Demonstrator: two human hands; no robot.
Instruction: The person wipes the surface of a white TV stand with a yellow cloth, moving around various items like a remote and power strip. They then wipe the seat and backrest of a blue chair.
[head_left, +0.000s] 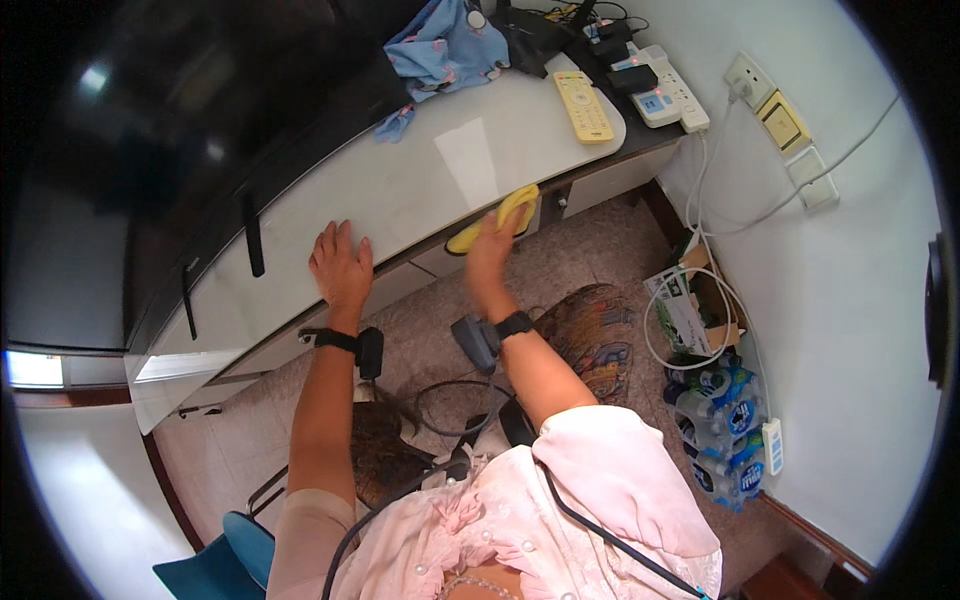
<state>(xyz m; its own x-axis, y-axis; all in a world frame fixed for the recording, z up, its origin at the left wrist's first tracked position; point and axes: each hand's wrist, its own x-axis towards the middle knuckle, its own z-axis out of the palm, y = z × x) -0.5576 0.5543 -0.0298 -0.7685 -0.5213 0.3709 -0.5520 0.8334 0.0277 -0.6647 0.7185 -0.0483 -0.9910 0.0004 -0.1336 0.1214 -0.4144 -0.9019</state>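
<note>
My left hand (341, 266) lies palm down on the white top of a TV cabinet (300, 247), fingers apart and holding nothing. To its right, my right hand (491, 259) grips a yellow cloth (495, 221) against the cabinet's front edge, by the drawer fronts. Some of the fingers are hidden by the cloth or blurred. A yellowish remote control (583, 107) lies on the cabinet top beyond the cloth. Farther back, a blue patterned fabric (450, 49) is heaped beside the large television (187, 112).
Power strips (664, 94) with plugs and a black router (529, 34) stand at the back right. Looped white cable hangs over an open cardboard box (686, 311). Bottled water packs (720, 427) stand by the right wall. A blue chair (251, 547) is at lower left.
</note>
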